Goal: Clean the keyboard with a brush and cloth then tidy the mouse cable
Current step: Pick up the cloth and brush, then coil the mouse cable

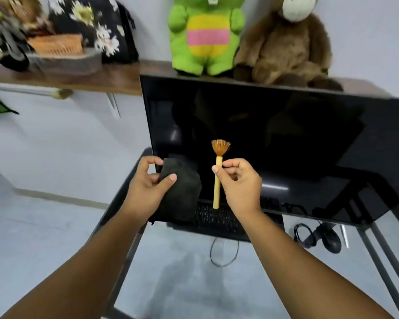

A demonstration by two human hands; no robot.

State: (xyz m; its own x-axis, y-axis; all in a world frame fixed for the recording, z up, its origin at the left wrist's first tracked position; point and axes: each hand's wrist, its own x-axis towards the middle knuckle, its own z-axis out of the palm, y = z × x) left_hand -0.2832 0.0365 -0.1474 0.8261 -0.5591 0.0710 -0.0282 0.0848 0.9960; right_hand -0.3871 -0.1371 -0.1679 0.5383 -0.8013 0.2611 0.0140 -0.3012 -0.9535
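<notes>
At the centre of the frame the brush (217, 178) stands nearly upright, its long axis vertical, rust-coloured bristles fanned at the top and the pale handle's butt hanging just over the keyboard (219, 218), pinched near its upper end between thumb and forefinger of the right hand (237, 180). Just left of it the left hand (149, 184) grips a dark cloth (181, 192) that droops over the keyboard's left end. The keyboard lies tucked under the lower edge of the monitor (274, 139) at the counter (124, 194) front, while the mouse (329, 238) and its looped cable (303, 233) sit at lower right, well apart from both hands.
</notes>
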